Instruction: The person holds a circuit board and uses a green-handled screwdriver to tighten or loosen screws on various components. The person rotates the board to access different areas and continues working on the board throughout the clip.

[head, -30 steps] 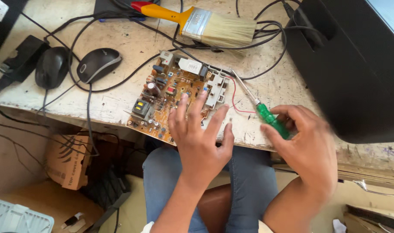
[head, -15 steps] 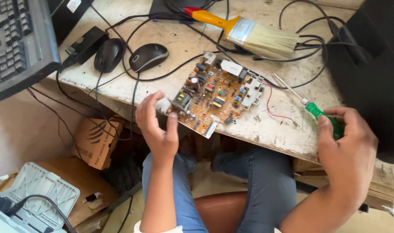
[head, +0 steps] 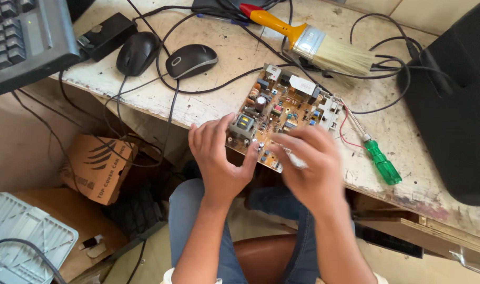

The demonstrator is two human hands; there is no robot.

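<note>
From the head camera, looking down at a worn, paint-scuffed table [head: 219,102], a brown circuit board [head: 284,113] crowded with small parts lies at the near edge, its near-left corner jutting out over the person's lap. The left hand [head: 219,155] grips that near-left corner, fingers curled up over the board's edge beside a grey block-shaped part, thumb against the near edge. The right hand [head: 308,165] lies over the near-right part of the board with fingers loosely bent; it is blurred, and something pale shows at its fingertips, so I cannot tell whether it pinches anything.

Just right of the board, a green-handled screwdriver [head: 382,163] lies on the table, apart from both hands, its shaft pointing toward the board's far-right corner. Thin red and white wires run off the board beside it. Farther back lies a paintbrush [head: 313,44] with a yellow-and-red handle and pale bristles, among black cables. To the far left sit two computer mice [head: 190,60], a black adapter [head: 106,34] and the corner of a keyboard [head: 24,42]. A large black case [head: 450,105] stands at the right. Below the table on the left stands a cardboard box [head: 95,168].
</note>
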